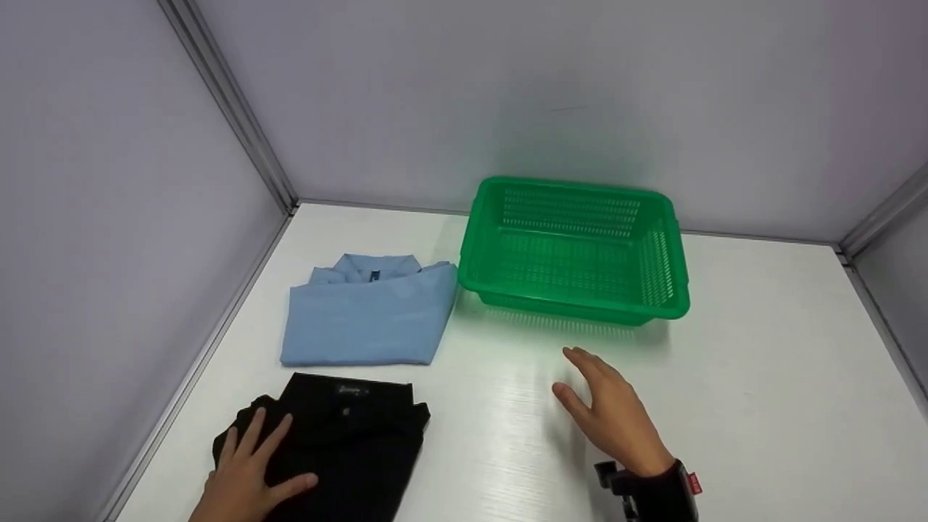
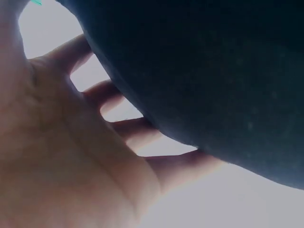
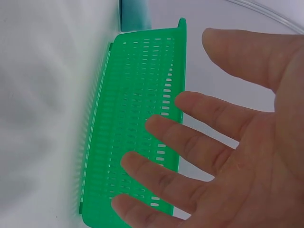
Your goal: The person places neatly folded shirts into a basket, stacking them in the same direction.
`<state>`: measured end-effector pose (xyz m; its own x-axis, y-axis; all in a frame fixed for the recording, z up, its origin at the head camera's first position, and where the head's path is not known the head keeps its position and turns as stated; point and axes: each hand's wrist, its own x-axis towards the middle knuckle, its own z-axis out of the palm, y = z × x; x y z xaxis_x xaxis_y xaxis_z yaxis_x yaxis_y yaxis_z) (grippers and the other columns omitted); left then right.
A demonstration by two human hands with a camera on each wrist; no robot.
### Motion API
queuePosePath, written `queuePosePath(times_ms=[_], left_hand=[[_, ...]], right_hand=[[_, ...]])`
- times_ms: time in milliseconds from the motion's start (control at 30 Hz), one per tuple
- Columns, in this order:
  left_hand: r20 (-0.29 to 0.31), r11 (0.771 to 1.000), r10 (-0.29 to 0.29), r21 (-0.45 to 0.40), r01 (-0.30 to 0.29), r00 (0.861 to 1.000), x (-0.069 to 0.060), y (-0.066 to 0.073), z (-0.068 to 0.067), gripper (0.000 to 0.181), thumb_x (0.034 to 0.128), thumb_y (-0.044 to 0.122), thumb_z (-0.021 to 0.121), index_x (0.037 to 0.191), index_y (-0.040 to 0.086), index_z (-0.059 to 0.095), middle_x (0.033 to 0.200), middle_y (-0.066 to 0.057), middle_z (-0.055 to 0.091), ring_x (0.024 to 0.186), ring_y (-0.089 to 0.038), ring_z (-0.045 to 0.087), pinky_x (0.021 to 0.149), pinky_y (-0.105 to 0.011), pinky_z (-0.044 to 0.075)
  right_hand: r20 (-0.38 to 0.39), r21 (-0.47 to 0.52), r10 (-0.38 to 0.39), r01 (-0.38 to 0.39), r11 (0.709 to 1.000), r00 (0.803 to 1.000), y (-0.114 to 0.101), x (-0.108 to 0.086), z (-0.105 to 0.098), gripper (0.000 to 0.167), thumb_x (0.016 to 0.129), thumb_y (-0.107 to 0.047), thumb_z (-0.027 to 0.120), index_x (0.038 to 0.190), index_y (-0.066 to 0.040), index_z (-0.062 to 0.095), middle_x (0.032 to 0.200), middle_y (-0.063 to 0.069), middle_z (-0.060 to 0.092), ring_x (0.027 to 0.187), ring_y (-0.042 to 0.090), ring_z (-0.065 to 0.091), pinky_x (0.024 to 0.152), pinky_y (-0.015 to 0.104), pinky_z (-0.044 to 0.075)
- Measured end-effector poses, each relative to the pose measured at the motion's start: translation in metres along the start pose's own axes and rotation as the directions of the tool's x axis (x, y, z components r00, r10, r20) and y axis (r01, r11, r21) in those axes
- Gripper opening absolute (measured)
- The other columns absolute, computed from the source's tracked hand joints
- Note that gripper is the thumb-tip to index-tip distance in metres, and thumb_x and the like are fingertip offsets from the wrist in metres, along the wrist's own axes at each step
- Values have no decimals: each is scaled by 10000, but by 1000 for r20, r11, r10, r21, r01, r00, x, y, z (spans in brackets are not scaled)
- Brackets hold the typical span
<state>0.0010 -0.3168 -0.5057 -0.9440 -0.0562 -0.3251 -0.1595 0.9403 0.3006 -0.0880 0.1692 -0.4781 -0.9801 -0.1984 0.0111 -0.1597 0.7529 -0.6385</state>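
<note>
Left hand (image 1: 243, 475), grip spread, rests on black folded garment (image 1: 355, 464), lower left, while right hand (image 1: 616, 419) hovers empty, fingers extended: apparently an arranging step, next likely requiring both hands.

Black garment (image 1: 355, 457): running off the head view's bottom edge
Collar print (image 1: 353, 391): blurring
Blue shirt tag (image 1: 375, 275): showing illegibly small
Left hand (image 1: 245, 475): hiding fingertips behind the garment, left wrist view

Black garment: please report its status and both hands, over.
Left hand over black garment, fingers spread. Right hand holds nothing. Blue shirt lies beyond black garment, not covering it.
</note>
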Motion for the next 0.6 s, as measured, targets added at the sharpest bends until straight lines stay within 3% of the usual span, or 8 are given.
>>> queuePosePath(times_ms=[167, 367, 600], left_hand=[[8, 999, 25, 26, -26, 1000, 1, -2, 3, 1154, 796, 724, 784, 1644, 74, 348, 1686, -380, 149, 1383, -815, 164, 827, -888, 435], [26, 1000, 6, 19, -7, 1000, 4, 2, 6, 1184, 787, 760, 761, 1652, 75, 331, 1685, -388, 135, 1389, -812, 165, 875, -905, 402], [33, 1000, 4, -9, -4, 999, 3, 7, 9, 1177, 802, 734, 773, 1660, 75, 308, 1690, -386, 116, 1412, -801, 133, 880, -922, 376]], right_hand=[[-1, 1, -16, 16, 1000, 1000, 0, 0, 4, 596, 1048, -341, 669, 1552, -63, 515, 1573, 204, 542, 1488, 419, 484, 1210, 619, 389], [-20, -6, -49, 49, 999, 999, 0, -2, 5, 585, 1048, -338, 672, 1540, -57, 528, 1556, 190, 565, 1473, 398, 509, 1201, 597, 409], [15, -1, -33, 33, 999, 999, -1, -1, 6, 591, 1052, -340, 665, 1553, -64, 514, 1577, 188, 544, 1490, 409, 485, 1212, 610, 389]])
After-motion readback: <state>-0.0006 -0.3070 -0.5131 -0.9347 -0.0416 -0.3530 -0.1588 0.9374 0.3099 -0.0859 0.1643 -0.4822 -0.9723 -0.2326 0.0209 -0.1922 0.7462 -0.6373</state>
